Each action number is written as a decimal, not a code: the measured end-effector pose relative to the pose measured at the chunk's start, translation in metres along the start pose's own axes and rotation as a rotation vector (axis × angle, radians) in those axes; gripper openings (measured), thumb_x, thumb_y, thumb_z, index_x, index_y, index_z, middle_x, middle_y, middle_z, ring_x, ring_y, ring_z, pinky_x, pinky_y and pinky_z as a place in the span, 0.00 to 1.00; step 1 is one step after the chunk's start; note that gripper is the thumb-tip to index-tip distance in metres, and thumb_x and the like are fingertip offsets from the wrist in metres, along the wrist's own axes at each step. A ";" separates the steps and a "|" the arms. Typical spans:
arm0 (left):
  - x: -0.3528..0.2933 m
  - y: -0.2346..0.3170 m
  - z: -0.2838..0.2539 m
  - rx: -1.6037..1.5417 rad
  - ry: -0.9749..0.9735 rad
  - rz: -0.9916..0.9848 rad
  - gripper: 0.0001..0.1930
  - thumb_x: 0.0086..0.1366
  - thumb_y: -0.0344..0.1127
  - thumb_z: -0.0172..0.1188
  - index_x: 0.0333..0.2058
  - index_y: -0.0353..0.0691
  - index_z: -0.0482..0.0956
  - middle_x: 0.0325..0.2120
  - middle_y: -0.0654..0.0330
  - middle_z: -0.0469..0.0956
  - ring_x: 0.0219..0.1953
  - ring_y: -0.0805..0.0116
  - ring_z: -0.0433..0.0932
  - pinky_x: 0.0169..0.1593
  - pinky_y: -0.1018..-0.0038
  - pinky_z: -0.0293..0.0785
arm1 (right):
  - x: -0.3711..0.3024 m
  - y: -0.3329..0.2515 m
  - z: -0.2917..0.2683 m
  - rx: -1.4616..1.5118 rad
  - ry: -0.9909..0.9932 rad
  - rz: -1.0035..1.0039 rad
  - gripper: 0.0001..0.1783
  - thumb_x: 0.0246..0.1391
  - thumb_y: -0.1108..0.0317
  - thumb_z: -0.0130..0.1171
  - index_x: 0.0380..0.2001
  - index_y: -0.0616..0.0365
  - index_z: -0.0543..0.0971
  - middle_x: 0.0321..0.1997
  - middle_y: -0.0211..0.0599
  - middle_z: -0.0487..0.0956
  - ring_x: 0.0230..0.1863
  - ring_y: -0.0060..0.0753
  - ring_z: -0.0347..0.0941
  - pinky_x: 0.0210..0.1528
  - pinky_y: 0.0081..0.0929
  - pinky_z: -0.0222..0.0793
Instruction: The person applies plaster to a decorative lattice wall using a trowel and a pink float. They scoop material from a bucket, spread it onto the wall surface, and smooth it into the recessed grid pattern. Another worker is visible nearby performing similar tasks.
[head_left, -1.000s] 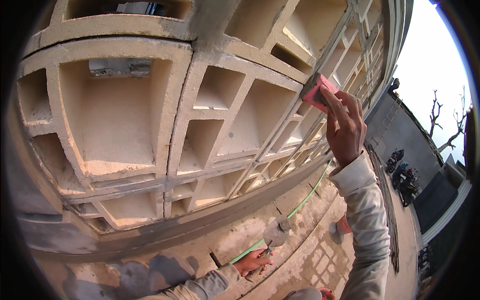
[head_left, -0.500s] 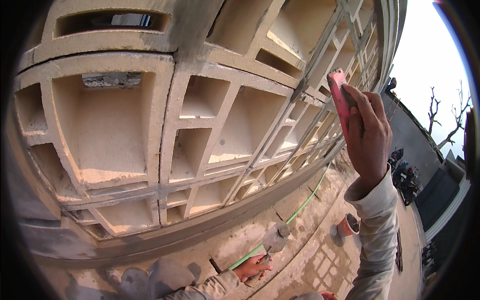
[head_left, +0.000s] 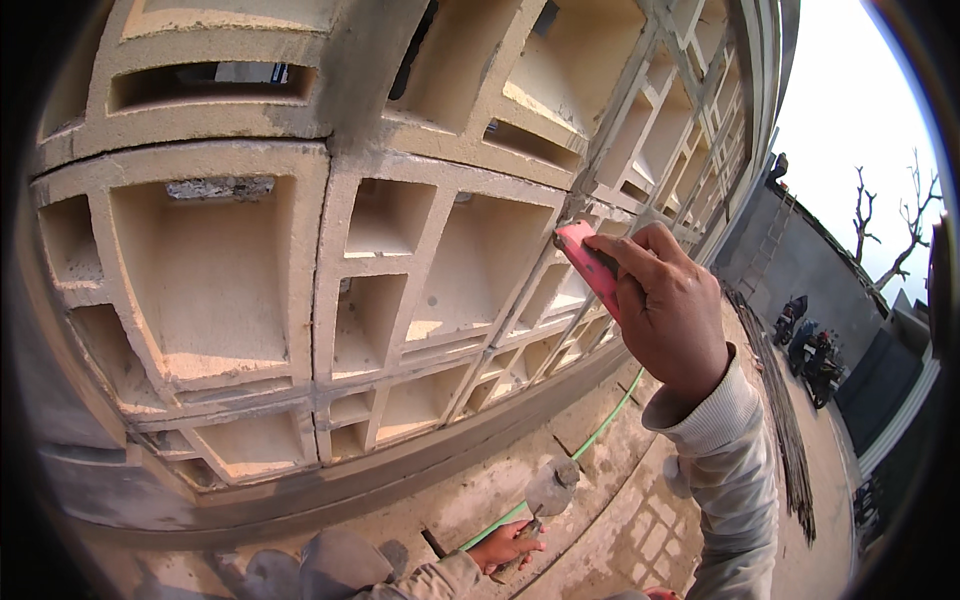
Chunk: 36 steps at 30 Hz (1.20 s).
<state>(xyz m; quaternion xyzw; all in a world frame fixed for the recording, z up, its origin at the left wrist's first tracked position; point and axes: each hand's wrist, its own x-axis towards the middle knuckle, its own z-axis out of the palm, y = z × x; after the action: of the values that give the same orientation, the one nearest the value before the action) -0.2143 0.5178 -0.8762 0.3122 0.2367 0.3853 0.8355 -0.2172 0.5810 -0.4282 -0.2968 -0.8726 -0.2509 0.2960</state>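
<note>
A flat pink tool [head_left: 588, 266] (a float or sponge block, too blurred at its edge to say which) sits pressed against the wall of cream concrete breeze blocks [head_left: 330, 260], its top end at a grey mortar joint [head_left: 590, 190] where two blocks meet. The right hand [head_left: 665, 305] has its grip clamped on this tool, fingers spread over its back and thumb underneath, the wrist in a ribbed pale cuff [head_left: 705, 420] that leads down to a light sleeve.

Lower in the view, near the bottom edge, the left hand [head_left: 505, 545] has its grip closed round the handle of a trowel [head_left: 548, 490], whose grey, mortar-smeared blade points up and to the right, well apart from the wall.

Behind the trowel a green hose [head_left: 600, 430] runs along the ground, which is part bare concrete and part paving slabs [head_left: 650, 530]. A grey rendered band [head_left: 300, 500] runs below the blocks. Farther off to the right a ladder [head_left: 765, 250] leans against a dark wall, several parked motorbikes [head_left: 810, 345] stand beside it, and bare trees [head_left: 900, 230] rise against a pale sky.
</note>
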 end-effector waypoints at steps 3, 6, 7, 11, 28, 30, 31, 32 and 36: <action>0.004 -0.003 -0.004 -0.011 -0.012 0.015 0.20 0.66 0.29 0.62 0.55 0.41 0.68 0.31 0.63 0.74 0.24 0.77 0.71 0.26 0.77 0.71 | 0.001 0.022 -0.006 0.379 -0.017 0.076 0.19 0.57 0.73 0.50 0.51 0.53 0.81 0.37 0.42 0.74 0.37 0.39 0.75 0.43 0.31 0.71; 0.004 -0.001 0.001 -0.010 0.005 0.009 0.20 0.66 0.29 0.62 0.55 0.41 0.69 0.31 0.63 0.74 0.24 0.77 0.71 0.26 0.77 0.71 | 0.006 0.025 -0.007 0.428 0.134 0.114 0.20 0.60 0.76 0.48 0.54 0.56 0.79 0.36 0.40 0.73 0.38 0.34 0.72 0.44 0.27 0.68; 0.004 -0.003 0.001 -0.006 0.012 0.016 0.20 0.66 0.29 0.62 0.54 0.41 0.69 0.31 0.63 0.74 0.24 0.77 0.71 0.26 0.77 0.71 | 0.009 0.022 -0.005 0.388 0.191 0.104 0.20 0.60 0.77 0.48 0.54 0.57 0.78 0.36 0.40 0.73 0.38 0.34 0.72 0.44 0.27 0.68; 0.003 -0.002 0.005 0.010 0.006 0.030 0.19 0.66 0.29 0.62 0.54 0.41 0.69 0.32 0.62 0.74 0.24 0.77 0.72 0.26 0.77 0.71 | 0.011 0.020 0.016 0.273 0.331 0.082 0.20 0.60 0.77 0.50 0.55 0.58 0.78 0.38 0.42 0.74 0.38 0.37 0.73 0.44 0.30 0.69; 0.002 0.003 0.004 -0.016 0.030 0.041 0.19 0.62 0.29 0.65 0.51 0.37 0.71 0.29 0.63 0.72 0.22 0.76 0.71 0.22 0.76 0.71 | 0.027 0.016 -0.026 0.274 0.281 0.124 0.16 0.61 0.74 0.47 0.46 0.58 0.83 0.33 0.42 0.77 0.36 0.38 0.78 0.42 0.26 0.71; 0.001 0.005 0.006 -0.003 0.038 0.017 0.19 0.62 0.29 0.65 0.51 0.38 0.72 0.29 0.63 0.72 0.22 0.76 0.71 0.22 0.76 0.71 | 0.049 0.020 -0.040 0.292 0.243 0.128 0.16 0.61 0.72 0.48 0.45 0.59 0.83 0.34 0.45 0.79 0.36 0.41 0.79 0.43 0.29 0.72; 0.000 0.004 0.007 0.005 0.042 0.007 0.19 0.62 0.29 0.65 0.51 0.38 0.72 0.30 0.63 0.72 0.22 0.76 0.71 0.22 0.75 0.71 | 0.056 0.023 -0.042 0.226 0.227 0.082 0.16 0.60 0.71 0.48 0.45 0.59 0.83 0.34 0.46 0.79 0.36 0.43 0.79 0.44 0.31 0.72; 0.003 -0.003 0.003 0.012 0.039 0.018 0.19 0.62 0.28 0.65 0.51 0.39 0.72 0.30 0.63 0.72 0.22 0.76 0.71 0.22 0.75 0.71 | 0.063 0.025 -0.042 0.159 0.209 0.036 0.16 0.60 0.71 0.48 0.45 0.59 0.83 0.35 0.47 0.80 0.36 0.45 0.80 0.45 0.33 0.72; 0.005 -0.002 -0.001 0.027 0.048 0.018 0.19 0.62 0.28 0.65 0.51 0.39 0.72 0.30 0.63 0.72 0.22 0.77 0.71 0.23 0.75 0.71 | 0.054 0.010 -0.027 0.121 0.139 0.025 0.17 0.58 0.70 0.48 0.44 0.59 0.83 0.36 0.50 0.80 0.38 0.51 0.78 0.47 0.41 0.72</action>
<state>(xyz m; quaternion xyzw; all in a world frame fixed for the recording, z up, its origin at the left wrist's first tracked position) -0.2109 0.5209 -0.8794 0.3160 0.2592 0.3969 0.8219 -0.2354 0.5914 -0.3711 -0.2710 -0.8598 -0.2140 0.3762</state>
